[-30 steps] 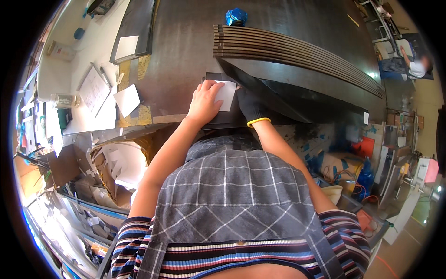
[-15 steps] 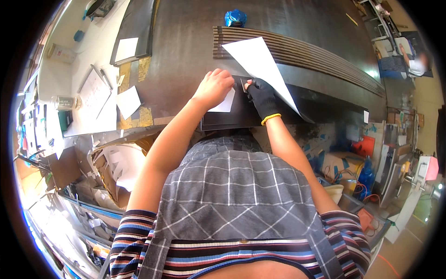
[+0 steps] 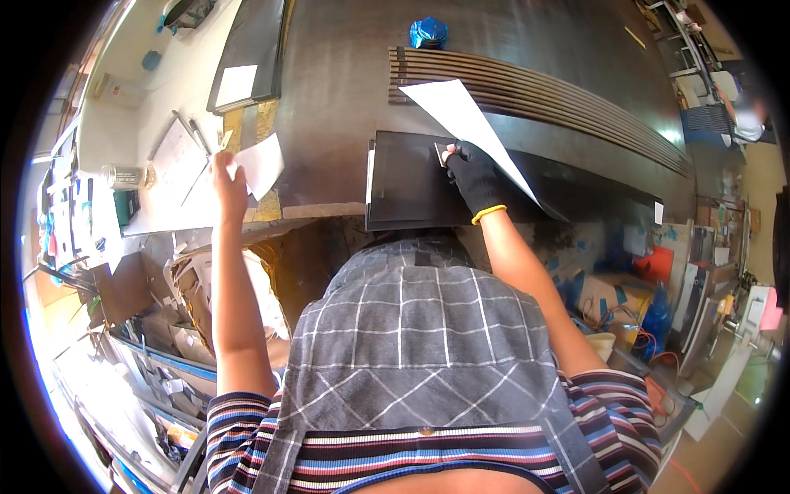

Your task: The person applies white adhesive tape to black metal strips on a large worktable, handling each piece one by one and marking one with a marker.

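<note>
My left hand (image 3: 229, 188) is out at the left by the table's front edge, its fingers pinched on a small white sheet of paper (image 3: 263, 163). My right hand (image 3: 471, 171), in a black fingerless glove with a yellow cuff, rests over a flat black panel (image 3: 403, 185). Its thumb and fingers grip a small thin flat piece (image 3: 439, 155); whether that is a blade or a scraper I cannot tell. Beside the glove a large white sheet (image 3: 485, 132) slants up from the panel, partly curled.
Long dark slats (image 3: 535, 95) lie stacked beyond the panel, with a blue foil-wrapped bundle (image 3: 429, 34) behind them. Left stand a glass jar (image 3: 125, 176), a pen (image 3: 199, 136) and papers. An open cardboard box (image 3: 276, 280) sits below the table edge. Another person is far right.
My left hand has moved left from the black panel to the table's left side, and the small white sheet on the panel is gone from there. My right hand stays almost in place.
</note>
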### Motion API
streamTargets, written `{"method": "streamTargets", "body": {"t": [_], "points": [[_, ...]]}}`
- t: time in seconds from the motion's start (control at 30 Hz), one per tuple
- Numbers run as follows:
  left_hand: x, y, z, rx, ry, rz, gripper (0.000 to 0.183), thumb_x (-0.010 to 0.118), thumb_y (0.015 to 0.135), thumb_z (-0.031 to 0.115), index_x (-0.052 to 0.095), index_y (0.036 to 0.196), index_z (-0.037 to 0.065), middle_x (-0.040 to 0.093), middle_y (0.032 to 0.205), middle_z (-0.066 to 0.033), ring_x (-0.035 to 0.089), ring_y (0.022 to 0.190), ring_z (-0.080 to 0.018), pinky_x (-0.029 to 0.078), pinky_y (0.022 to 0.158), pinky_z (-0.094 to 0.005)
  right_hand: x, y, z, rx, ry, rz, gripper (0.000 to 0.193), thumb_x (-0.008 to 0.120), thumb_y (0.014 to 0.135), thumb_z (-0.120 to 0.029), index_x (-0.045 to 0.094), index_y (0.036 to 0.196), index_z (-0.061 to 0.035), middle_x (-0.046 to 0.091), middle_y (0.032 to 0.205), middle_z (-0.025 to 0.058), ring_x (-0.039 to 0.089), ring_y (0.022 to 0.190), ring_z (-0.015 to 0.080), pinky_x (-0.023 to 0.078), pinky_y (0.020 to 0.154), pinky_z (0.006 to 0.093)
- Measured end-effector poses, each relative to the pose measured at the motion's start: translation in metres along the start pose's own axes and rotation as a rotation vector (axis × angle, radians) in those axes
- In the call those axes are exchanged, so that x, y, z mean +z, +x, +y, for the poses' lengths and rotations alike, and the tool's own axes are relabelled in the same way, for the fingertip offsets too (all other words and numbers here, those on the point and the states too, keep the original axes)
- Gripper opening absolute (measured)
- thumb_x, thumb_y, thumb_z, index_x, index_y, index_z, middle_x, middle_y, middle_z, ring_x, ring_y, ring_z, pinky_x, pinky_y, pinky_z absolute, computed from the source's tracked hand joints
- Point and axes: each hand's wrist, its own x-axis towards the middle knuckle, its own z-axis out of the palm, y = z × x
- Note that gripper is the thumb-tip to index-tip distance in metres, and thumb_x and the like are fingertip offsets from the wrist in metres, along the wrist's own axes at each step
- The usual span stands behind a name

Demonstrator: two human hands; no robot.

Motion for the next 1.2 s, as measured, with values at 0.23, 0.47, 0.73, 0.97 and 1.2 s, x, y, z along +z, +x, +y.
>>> {"method": "streamTargets", "body": {"t": [0.23, 0.47, 0.73, 0.97, 1.2], "points": [[0.078, 0.0, 0.165, 0.272, -0.135, -0.438, 0.039, 0.058, 0.081, 0.013, 0.059, 0.12, 0.008, 0.059, 0.113, -0.0168, 0.053, 0.109, -0.0347, 0.042, 0.096, -0.0442, -0.007, -0.003, -0.003, 0.02, 0.021, 0.011, 0.022, 0.065, 0.084, -0.021, 0.063, 0.094, -0.0015, 0.061, 0.068, 0.004, 0.056, 0.058, 0.0106, 0.045, 0.057, 0.0253], [0.105, -0.002, 0.2, 0.318, -0.132, -0.507, 0.022, 0.057, 0.079, 0.01, 0.068, 0.098, 0.01, 0.061, 0.105, -0.0108, 0.054, 0.103, -0.0335, 0.044, 0.092, -0.0417, -0.008, -0.003, -0.002, 0.002, -0.004, -0.017, 0.024, 0.065, 0.084, -0.022, 0.064, 0.097, -0.0012, 0.06, 0.067, 0.0035, 0.055, 0.057, 0.011, 0.044, 0.057, 0.0258], [0.098, -0.019, 0.176, -0.584, -1.397, -0.988, 0.021, 0.058, 0.093, 0.025, 0.059, 0.105, 0.008, 0.064, 0.093, -0.0002, 0.061, 0.083, -0.01, 0.051, 0.076, -0.0308, -0.008, 0.003, 0.007, -0.011, 0.064, -0.019, 0.023, 0.065, 0.084, -0.022, 0.064, 0.094, -0.0012, 0.062, 0.068, 0.0047, 0.056, 0.059, 0.012, 0.045, 0.059, 0.0266], [0.093, -0.056, 0.192, -0.866, -1.815, -0.977, 0.041, 0.049, 0.097, 0.037, 0.056, 0.121, 0.004, 0.064, 0.114, -0.0095, 0.063, 0.099, -0.0209, 0.051, 0.088, -0.0352, -0.009, 0.011, 0.024, -0.047, 0.107, -0.026, 0.023, 0.066, 0.084, -0.022, 0.064, 0.093, -0.0003, 0.063, 0.069, 0.0036, 0.056, 0.062, 0.011, 0.045, 0.06, 0.0253], [0.092, -0.066, 0.206, -0.989, -1.921, -0.941, 0.035, 0.05, 0.097, 0.032, 0.056, 0.119, 0.006, 0.063, 0.111, -0.0063, 0.061, 0.097, -0.0196, 0.05, 0.087, -0.0339, -0.011, 0.005, 0.011, 0.027, 0.185, -0.057, 0.021, 0.066, 0.084, -0.021, 0.064, 0.092, -0.0022, 0.062, 0.069, 0.002, 0.054, 0.06, 0.009, 0.044, 0.058, 0.0243]]}}
